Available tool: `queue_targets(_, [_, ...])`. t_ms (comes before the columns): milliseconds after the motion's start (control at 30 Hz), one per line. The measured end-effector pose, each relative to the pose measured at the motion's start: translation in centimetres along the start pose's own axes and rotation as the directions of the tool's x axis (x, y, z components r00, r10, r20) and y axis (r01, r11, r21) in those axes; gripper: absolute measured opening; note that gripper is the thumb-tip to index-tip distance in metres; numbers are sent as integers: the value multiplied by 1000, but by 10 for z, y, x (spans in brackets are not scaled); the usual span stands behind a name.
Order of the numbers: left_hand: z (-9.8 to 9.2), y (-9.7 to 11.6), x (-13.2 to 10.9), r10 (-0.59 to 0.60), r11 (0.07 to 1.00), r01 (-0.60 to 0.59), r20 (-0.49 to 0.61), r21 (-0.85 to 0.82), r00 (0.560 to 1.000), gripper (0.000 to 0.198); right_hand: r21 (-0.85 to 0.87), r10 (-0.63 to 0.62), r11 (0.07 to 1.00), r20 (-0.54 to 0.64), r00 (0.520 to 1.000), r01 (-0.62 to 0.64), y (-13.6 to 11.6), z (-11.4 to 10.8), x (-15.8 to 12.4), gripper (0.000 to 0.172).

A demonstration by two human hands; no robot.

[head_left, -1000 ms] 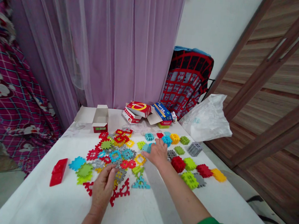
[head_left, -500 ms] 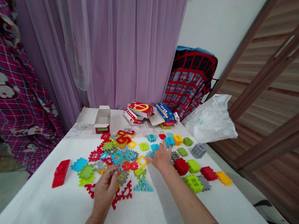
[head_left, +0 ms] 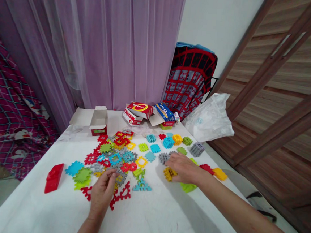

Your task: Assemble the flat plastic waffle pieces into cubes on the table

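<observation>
Many toothed plastic building pieces lie on a white-covered table. My left hand (head_left: 102,191) is closed, thumb and fingers pinched together beside a grey toothed piece (head_left: 121,178); what they hold, if anything, is hidden. Red triangular pieces (head_left: 125,191) lie just right of it. My right hand (head_left: 184,167) is curled palm down, with fingers and thumb around a yellow toothed block (head_left: 168,173). It covers part of the pieces on the right. Grey toothed pieces (head_left: 164,158) lie just beyond its fingers, and a lime green piece (head_left: 188,187) shows below its wrist.
Behind the pieces stand an open box (head_left: 98,130), a red box (head_left: 141,110) and a blue box (head_left: 164,112). A white plastic bag (head_left: 208,117) is at the back right. One red block (head_left: 54,178) lies far left.
My right hand has moved right and nearer, from the blue pieces to the yellow block, which now shows. My left hand stays pinched in nearly the same place. The view has turned slightly right.
</observation>
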State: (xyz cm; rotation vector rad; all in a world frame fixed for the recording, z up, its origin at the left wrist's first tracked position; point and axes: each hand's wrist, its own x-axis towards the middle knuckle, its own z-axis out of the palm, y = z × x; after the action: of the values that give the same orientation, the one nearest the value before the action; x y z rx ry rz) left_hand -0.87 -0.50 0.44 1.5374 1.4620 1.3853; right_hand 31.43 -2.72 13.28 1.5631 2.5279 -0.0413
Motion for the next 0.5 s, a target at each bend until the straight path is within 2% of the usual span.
queue_targets(233, [0,1,0,21,1000,-21,-3,-5,1000,37,-54,-26,998,24,999,27,-3,14,2,39])
queue_targets(500, [-4,-6,2,10,996,-12,30,85,999,38,-105,-26,994,48,999,30,-7,22,6,47])
